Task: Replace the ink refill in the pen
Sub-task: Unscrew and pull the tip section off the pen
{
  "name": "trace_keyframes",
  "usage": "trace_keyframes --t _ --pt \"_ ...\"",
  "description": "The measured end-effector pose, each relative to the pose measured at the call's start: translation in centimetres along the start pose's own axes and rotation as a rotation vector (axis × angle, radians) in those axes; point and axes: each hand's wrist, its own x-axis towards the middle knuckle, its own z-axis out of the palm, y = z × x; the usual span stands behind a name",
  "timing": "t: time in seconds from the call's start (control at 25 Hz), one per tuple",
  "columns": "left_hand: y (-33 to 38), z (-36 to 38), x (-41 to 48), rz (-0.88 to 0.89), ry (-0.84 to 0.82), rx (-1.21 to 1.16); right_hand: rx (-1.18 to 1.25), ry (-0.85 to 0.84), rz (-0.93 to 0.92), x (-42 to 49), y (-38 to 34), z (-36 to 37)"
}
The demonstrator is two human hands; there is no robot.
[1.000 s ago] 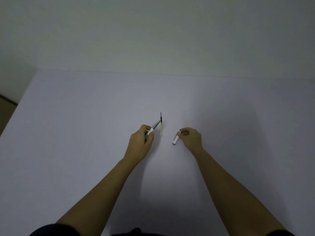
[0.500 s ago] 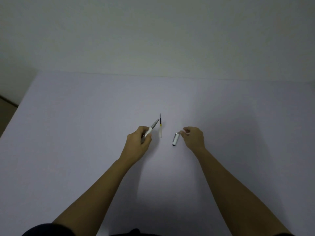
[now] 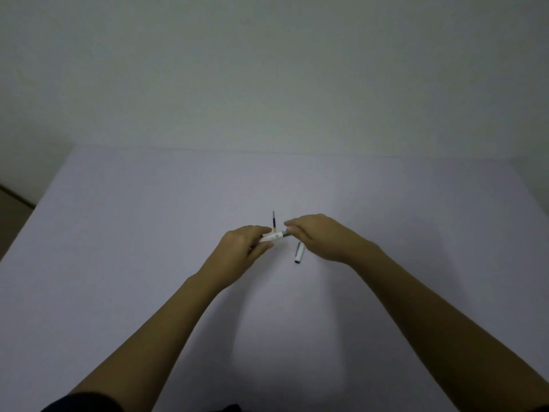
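Observation:
A white pen body (image 3: 272, 237) with a grey front section is held level between both hands above the table. My left hand (image 3: 242, 248) grips its white barrel. My right hand (image 3: 319, 236) pinches its grey tip end. A thin ink refill (image 3: 274, 224), dark with a yellow band, lies on the table just behind the pen. The white pen cap (image 3: 299, 252) lies on the table below my right hand, partly covered by it.
The pale table top (image 3: 148, 248) stretches around the hands, with its far edge against a plain wall and its left edge dropping to a dark floor (image 3: 12, 203).
My right hand has let go of the cap, left it on the table, and moved left onto the pen's tip. My left hand has turned the pen to lie level.

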Motion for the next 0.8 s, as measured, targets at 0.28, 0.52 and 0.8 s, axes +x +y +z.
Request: trace_keyframes --t 0.28,0.52,0.8 --pt "1.4 -1.2 0.1 -0.055 -0.054 -0.126 -0.194 0.301 -0.269 -1.5 -0.1 -1.0" --pt "2.0 -1.3 -0.4 0.035 -0.004 -0.084 0.021 0.288 -0.217 -3.0 -0.2 -1.0" --pt "2.1 -1.8 -0.5 0.156 0.01 -0.008 0.156 0.196 -0.172 -3.0 -0.4 -1.6"
